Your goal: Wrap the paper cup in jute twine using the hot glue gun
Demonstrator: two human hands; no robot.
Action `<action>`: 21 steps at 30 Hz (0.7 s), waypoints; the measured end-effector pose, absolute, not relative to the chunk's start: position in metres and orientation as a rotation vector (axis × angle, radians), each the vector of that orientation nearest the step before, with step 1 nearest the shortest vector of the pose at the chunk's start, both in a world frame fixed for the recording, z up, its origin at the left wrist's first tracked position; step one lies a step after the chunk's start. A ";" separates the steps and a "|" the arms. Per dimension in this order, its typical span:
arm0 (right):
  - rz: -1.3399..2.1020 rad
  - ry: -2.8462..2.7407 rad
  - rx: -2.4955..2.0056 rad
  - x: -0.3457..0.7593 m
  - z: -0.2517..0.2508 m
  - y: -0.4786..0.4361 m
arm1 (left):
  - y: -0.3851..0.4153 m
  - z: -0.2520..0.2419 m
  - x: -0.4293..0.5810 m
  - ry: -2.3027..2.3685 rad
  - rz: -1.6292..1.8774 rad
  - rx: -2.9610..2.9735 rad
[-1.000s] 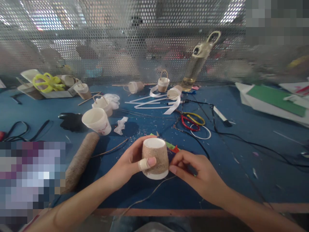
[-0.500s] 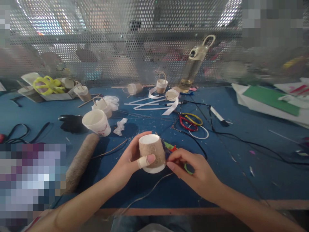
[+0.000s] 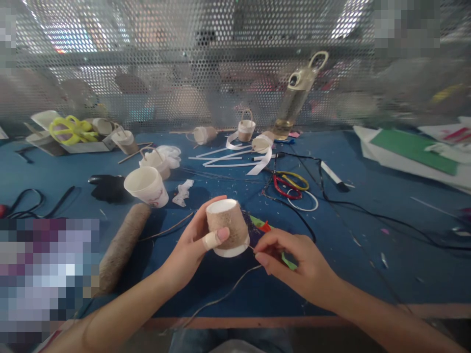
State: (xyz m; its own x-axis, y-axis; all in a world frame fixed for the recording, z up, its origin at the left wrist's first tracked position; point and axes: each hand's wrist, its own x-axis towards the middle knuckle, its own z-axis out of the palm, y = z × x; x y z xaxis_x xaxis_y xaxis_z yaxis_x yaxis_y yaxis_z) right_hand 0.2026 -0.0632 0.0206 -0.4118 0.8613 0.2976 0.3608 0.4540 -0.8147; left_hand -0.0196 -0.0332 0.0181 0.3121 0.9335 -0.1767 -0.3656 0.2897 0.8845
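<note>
My left hand (image 3: pixel 198 235) is wrapped round a paper cup (image 3: pixel 228 226), held tilted with its white base up. Tan twine covers most of the cup's side, leaving a white band at the rim. A bandage shows on my left thumb. Just right of the cup, my right hand (image 3: pixel 290 257) pinches the twine (image 3: pixel 251 247) where it leaves the wrapping near the rim. A loose length of twine (image 3: pixel 231 287) trails over the table toward its front edge. Behind my right hand lies a green and red tool (image 3: pixel 263 225), partly hidden.
At left lie a twine roll (image 3: pixel 127 245) and a white paper cup (image 3: pixel 147 186). Small twine-wrapped baskets (image 3: pixel 246 130), white strips (image 3: pixel 222 159) and a bottle (image 3: pixel 294 105) are at the back. A black cord (image 3: pixel 368 211) crosses the right side. Yellow-handled scissors (image 3: pixel 73 130) rest far left.
My left hand and the cup have shifted slightly left and up, away from my right hand. A short stretch of twine now shows between cup and right fingertips.
</note>
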 end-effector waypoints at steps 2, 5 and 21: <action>0.819 -2.060 -0.887 0.204 0.020 -0.065 | -0.033 0.021 -0.020 0.791 1.021 0.740; 0.650 -2.157 -0.795 0.208 0.018 -0.065 | -0.030 0.026 -0.020 0.720 1.048 0.600; -0.292 -2.592 -1.275 0.223 0.004 -0.052 | -0.023 0.025 -0.028 0.668 1.108 0.521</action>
